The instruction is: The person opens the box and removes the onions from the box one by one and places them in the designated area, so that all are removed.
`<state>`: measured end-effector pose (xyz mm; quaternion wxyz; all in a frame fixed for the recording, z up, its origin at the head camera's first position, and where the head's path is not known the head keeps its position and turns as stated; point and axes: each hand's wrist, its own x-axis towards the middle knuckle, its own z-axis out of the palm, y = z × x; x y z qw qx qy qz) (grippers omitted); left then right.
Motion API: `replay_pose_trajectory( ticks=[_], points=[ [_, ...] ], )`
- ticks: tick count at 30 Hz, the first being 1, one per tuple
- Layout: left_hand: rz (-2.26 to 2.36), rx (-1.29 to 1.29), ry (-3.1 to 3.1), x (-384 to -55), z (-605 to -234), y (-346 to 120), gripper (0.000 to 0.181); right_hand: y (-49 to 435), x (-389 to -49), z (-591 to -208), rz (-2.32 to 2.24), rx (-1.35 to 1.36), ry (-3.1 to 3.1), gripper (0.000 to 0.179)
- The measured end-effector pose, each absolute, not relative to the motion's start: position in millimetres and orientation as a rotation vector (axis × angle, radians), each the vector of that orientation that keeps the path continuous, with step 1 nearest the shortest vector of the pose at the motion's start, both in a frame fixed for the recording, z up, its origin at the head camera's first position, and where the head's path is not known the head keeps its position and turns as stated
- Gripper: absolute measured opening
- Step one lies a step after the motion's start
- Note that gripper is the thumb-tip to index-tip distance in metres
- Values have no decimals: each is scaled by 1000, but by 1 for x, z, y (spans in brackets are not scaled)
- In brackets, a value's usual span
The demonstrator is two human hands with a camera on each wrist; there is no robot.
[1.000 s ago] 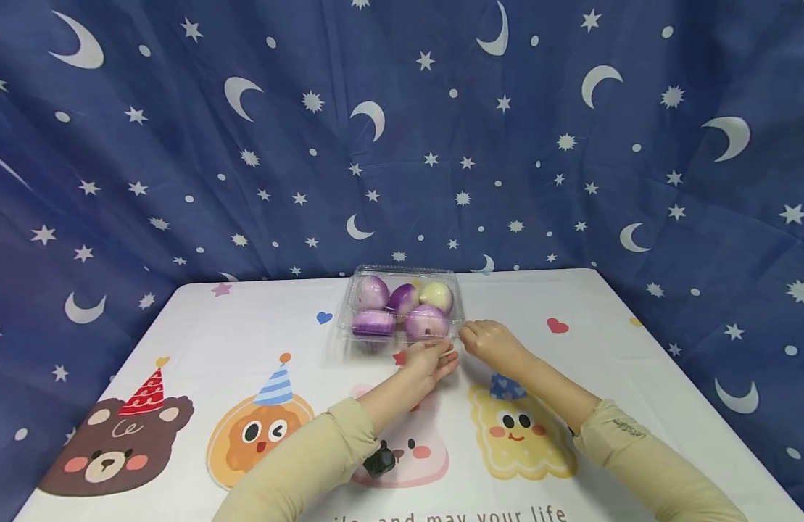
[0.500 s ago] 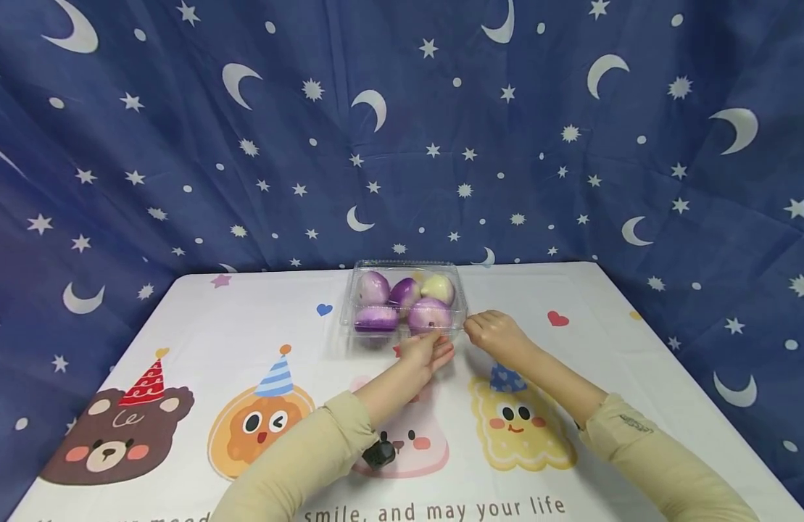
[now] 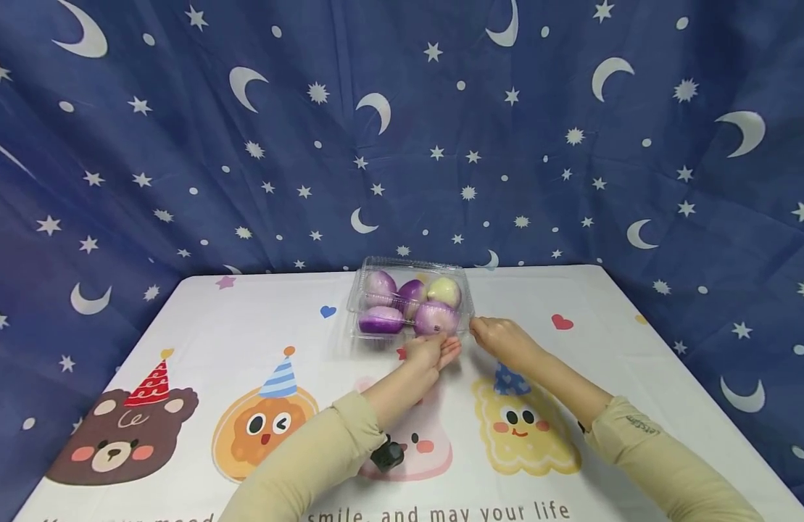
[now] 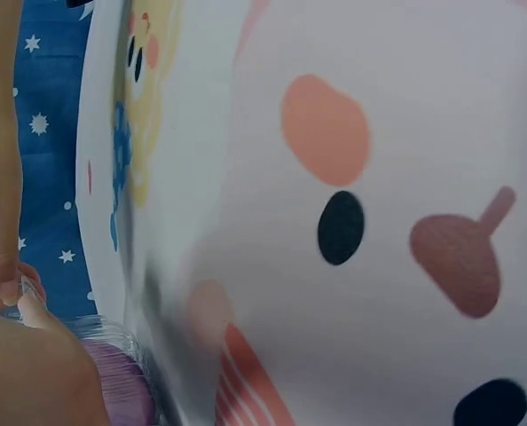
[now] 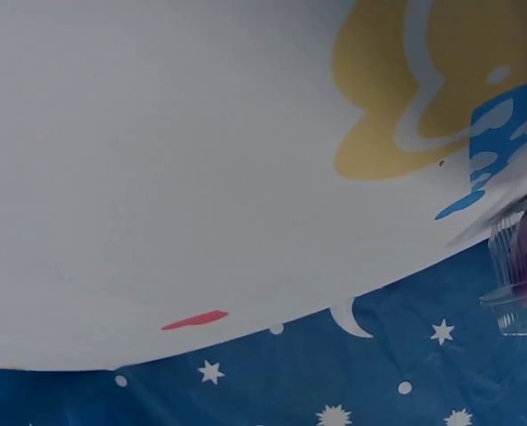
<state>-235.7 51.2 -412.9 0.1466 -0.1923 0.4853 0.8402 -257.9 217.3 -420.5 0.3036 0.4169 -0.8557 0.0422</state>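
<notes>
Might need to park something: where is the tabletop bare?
Free: tabletop right of the right hand, around the red heart; left of the clear container, around the blue heart. Crowded: the container's near right corner, hemmed by the left hand too.

The clear rectangular plastic box (image 3: 415, 268) stands far back on your white printed tablecloth (image 3: 519, 304), before the blue starred curtain (image 3: 428, 192). Inside lie five rounded purple-and-pale pieces (image 3: 412, 297), three behind two. Your bare left hand (image 3: 430, 354) is at its front, left of your right hand (image 3: 504, 341).
</notes>
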Motion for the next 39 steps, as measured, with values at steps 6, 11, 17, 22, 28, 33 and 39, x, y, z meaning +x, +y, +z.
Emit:
replay_pose_trajectory(
  ticks=[6,11,17,22,28,33,39],
  points=[
    [2459,-551,1432,-238,-411,51,26,217,-260,-418,221,1096,-2305,19],
    [2467,-554,1448,-238,-410,55,22,219,-261,-417,259,1092,-2311,21],
    [2453,-540,1509,-235,-406,55,16,221,-261,-413,250,1123,-2359,19],
    [2441,-566,1529,-233,-402,59,18,220,-261,-405,175,1158,-2360,19],
    [2439,-610,1418,-230,-404,77,18,217,-256,-402,-47,1210,-2326,27],
    [2419,-610,1386,-232,-411,83,20,215,-252,-407,-141,1207,-2254,34],
    [2438,-587,1410,-234,-413,86,18,214,-254,-413,-92,1213,-2206,31]
  ],
)
